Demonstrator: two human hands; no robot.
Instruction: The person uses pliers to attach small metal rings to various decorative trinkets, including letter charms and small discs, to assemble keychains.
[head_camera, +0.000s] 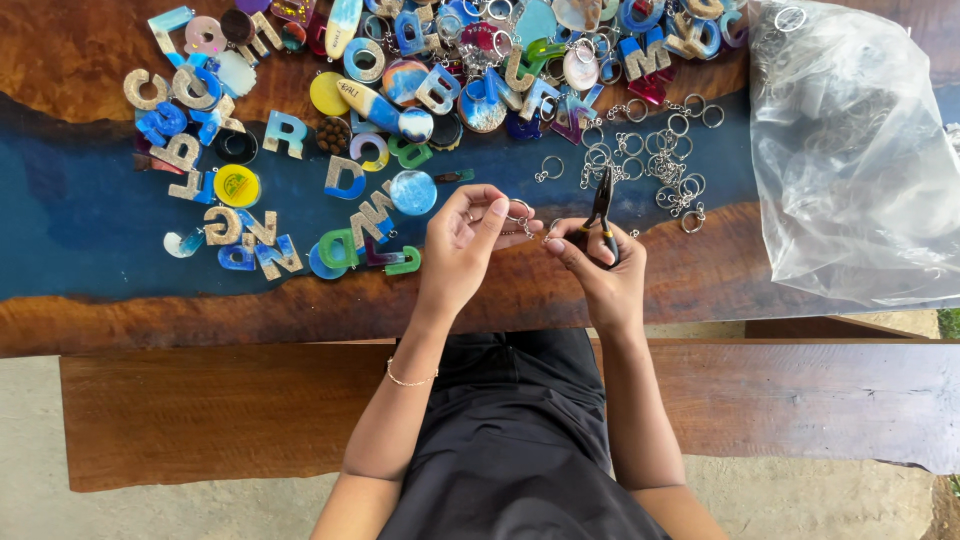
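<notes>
My left hand (462, 240) pinches a small metal key ring with a short chain (519, 213) between thumb and fingertips, above the near edge of the wood-and-blue-resin table (90, 220). My right hand (598, 262) grips small black-handled pliers (601, 198), jaws pointing away from me, and its fingertips also touch the ring's chain. Both hands meet at the ring. A thin bracelet circles my left wrist.
Many resin letter and disc charms (350, 180) lie spread over the table's left and far side. Loose metal key rings (660, 150) lie piled beyond my right hand. A clear plastic bag (850, 150) sits at the right. A wooden bench (800, 400) runs beneath me.
</notes>
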